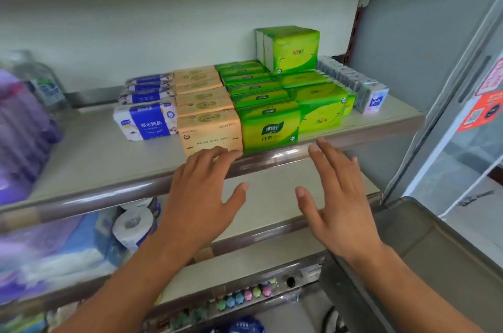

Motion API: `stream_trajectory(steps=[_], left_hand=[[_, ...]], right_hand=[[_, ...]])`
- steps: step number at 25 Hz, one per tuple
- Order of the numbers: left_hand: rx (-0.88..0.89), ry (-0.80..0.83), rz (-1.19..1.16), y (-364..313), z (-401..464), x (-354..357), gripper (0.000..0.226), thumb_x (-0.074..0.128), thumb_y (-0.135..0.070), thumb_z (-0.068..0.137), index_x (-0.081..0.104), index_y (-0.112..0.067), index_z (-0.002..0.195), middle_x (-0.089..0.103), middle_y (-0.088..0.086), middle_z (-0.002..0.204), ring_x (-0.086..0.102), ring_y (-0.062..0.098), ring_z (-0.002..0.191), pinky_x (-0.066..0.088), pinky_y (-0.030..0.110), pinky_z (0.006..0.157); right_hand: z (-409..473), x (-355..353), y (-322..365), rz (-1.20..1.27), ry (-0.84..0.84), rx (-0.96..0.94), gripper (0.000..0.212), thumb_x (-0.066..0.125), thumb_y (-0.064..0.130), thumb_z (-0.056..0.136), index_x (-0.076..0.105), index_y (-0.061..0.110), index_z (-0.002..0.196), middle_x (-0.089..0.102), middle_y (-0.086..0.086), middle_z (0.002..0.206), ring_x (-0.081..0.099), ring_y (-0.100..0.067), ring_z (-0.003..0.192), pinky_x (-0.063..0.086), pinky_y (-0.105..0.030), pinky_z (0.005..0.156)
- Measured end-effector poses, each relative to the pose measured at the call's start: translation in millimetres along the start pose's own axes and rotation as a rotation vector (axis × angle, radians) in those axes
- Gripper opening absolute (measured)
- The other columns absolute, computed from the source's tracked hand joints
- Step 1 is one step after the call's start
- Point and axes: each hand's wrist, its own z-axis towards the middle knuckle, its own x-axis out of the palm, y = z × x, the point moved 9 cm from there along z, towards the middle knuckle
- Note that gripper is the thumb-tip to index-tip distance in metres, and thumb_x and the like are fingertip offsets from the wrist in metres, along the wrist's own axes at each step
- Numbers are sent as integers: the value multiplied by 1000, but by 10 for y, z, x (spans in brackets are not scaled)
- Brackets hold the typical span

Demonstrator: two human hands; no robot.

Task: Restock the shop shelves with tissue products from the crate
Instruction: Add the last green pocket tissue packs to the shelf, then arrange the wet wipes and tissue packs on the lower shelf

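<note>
Rows of tissue packs fill the middle of the grey shelf [103,158]: blue-and-white packs [145,121], beige packs [209,131], green packs [268,127] and small pale packs [374,99] at the right. One green pack [292,49] stands upright on top of the green rows. My left hand [201,196] is open, its fingertips at the front beige pack's lower edge. My right hand [339,196] is open, palm facing left, just below the shelf's front rail near the green packs. Neither hand holds anything.
Purple-wrapped packs [20,136] and a water bottle [45,84] sit at the shelf's left. Toilet rolls [134,225] lie on the shelf below. A dark crate edge [424,251] is at lower right, beside a glass fridge door [468,103]. Small coloured items [245,296] hang lowest.
</note>
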Motion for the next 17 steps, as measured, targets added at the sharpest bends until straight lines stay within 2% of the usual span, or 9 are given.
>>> stream_trajectory(steps=[4, 10, 14, 17], left_hand=[[-85, -72, 30, 108, -334, -179, 51, 39, -56, 87, 39, -34, 134, 50, -3, 136, 43, 19, 125, 41, 45, 101], [-244, -123, 44, 182, -743, -315, 55, 44, -55, 87, 43, -32, 137, 49, -3, 137, 42, 18, 126, 42, 43, 102], [-241, -173, 33, 138, -856, -498, 55, 44, -55, 87, 42, -32, 137, 49, -3, 136, 46, 21, 124, 44, 47, 99], [-222, -212, -2, 215, -914, -676, 54, 43, -56, 86, 44, -32, 135, 49, -4, 134, 47, 20, 124, 46, 48, 97]], right_hand=[[61, 87, 300, 78, 28, -96, 58, 43, 42, 95, 31, 15, 145, 34, -9, 152, 34, -27, 139, 25, -56, 113], [83, 217, 589, 253, 125, -157, 61, 41, 44, 95, 25, 19, 148, 31, -4, 154, 28, -20, 141, 27, -56, 113], [104, 150, 763, 287, 134, -160, 62, 40, 46, 95, 24, 20, 149, 31, -1, 154, 25, -14, 142, 28, -52, 114], [62, 99, 945, 244, 134, -160, 61, 38, 47, 95, 21, 23, 148, 30, 0, 155, 23, -13, 143, 24, -47, 116]])
